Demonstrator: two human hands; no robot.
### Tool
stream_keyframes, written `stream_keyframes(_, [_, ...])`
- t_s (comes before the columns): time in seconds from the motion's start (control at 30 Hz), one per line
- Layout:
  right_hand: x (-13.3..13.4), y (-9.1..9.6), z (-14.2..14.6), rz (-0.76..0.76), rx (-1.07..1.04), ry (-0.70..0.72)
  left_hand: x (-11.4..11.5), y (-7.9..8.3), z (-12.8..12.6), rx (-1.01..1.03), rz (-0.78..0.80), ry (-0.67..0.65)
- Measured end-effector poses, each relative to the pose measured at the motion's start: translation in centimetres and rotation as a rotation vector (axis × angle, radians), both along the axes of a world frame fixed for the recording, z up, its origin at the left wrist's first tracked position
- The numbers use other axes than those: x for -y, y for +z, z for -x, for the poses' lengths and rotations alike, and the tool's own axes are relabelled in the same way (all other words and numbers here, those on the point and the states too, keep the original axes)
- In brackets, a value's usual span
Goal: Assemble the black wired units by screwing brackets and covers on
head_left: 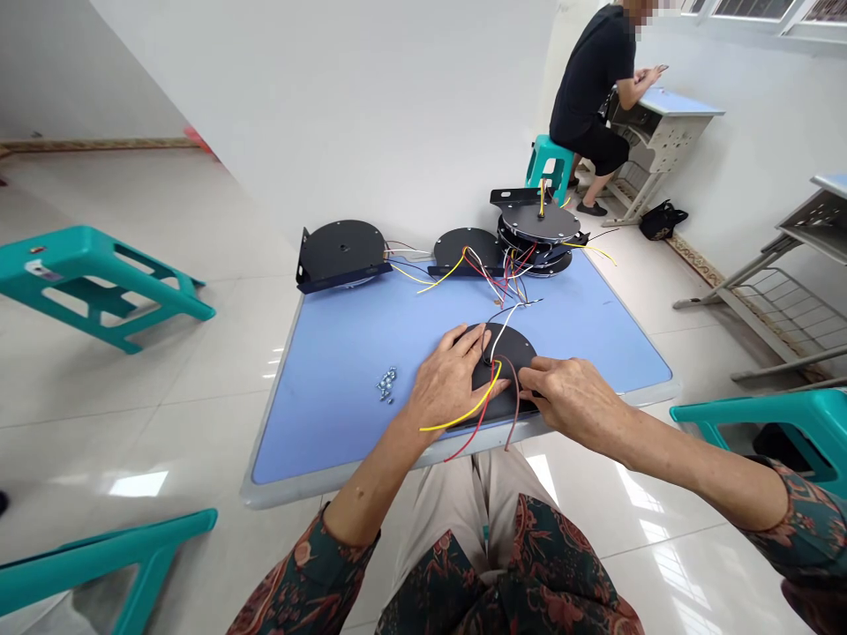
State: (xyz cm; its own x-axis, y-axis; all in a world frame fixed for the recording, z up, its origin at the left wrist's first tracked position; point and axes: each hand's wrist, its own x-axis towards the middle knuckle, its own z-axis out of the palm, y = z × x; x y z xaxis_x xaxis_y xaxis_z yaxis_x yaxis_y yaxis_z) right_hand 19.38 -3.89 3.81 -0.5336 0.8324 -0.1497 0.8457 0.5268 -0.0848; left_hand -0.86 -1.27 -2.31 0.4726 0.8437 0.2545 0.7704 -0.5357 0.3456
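White walls (371, 97) rise above a glossy white tile floor (112, 441) shining with daylight. At far right, windows (747, 9) run above a blue-topped metal desk (675, 101), and a teal plastic stool (86, 282) stands at left.

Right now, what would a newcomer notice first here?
A black round disc sits under the left hand and right hand at the near edge of the blue table, trailing yellow, red and brown wires. Beyond it lie more black discs, one stack bristling with coloured wires. A person sits at a far desk.
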Motion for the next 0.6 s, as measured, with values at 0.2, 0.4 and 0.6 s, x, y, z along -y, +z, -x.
stream_keyframes(0.2, [-0.2, 0.6, 0.2, 0.011, 0.022, -0.008, 0.0, 0.1, 0.0, 0.0, 0.003, -0.003])
stream_keyframes(0.4, [-0.9, 1.3, -2.3, 0.045, -0.425, -0.116, 0.0, 0.0, 0.1, 0.008, -0.004, -0.007])
stream_keyframes(0.6, [-0.8, 1.7, -1.7, 0.178, -1.424, -0.207, 0.0, 0.1, 0.1, 0.003, -0.005, -0.01])
